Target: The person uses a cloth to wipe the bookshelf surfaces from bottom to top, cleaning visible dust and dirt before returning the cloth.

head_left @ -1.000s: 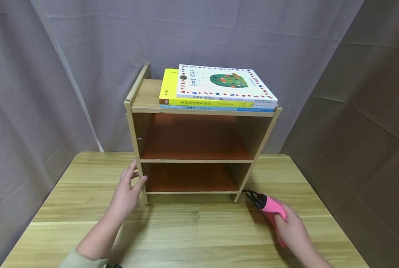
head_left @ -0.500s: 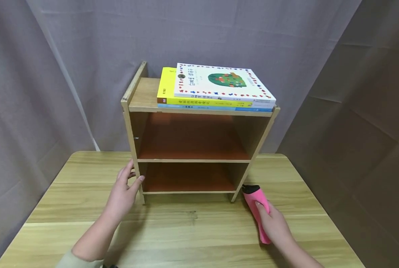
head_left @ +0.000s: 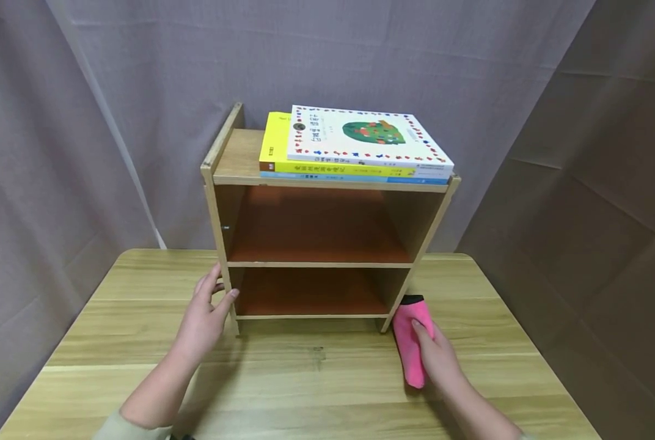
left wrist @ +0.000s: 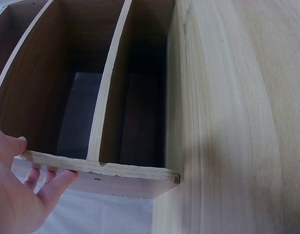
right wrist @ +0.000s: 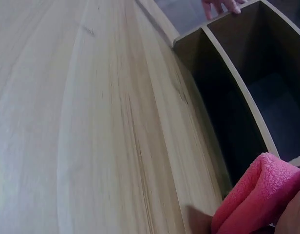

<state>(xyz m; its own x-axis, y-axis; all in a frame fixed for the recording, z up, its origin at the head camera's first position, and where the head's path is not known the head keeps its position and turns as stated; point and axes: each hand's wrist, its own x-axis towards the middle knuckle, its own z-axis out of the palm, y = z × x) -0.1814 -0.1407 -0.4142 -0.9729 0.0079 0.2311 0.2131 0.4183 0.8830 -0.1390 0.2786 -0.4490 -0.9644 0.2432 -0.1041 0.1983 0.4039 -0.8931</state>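
Nearest, the right hand (head_left: 442, 360) is gripping a pink cloth (head_left: 410, 354) over the table (head_left: 316, 397). Over the last second the cloth has been turning and moving inward: its black side was gaping open, and now mostly pink is showing. Its upper end is lying at the lower right side of the shelf (head_left: 319, 265); I cannot tell whether they are touching. The work seems to be centring on that outer side. Opposite, the left hand (head_left: 203, 321) is pinching the shelf's left side, probably steadying it. The shelf is standing upright, with a white book (head_left: 355, 125) topping a yellow book (head_left: 275, 140) and a blue book (head_left: 316, 176). Behind, a grey curtain (head_left: 327, 55) is hanging.
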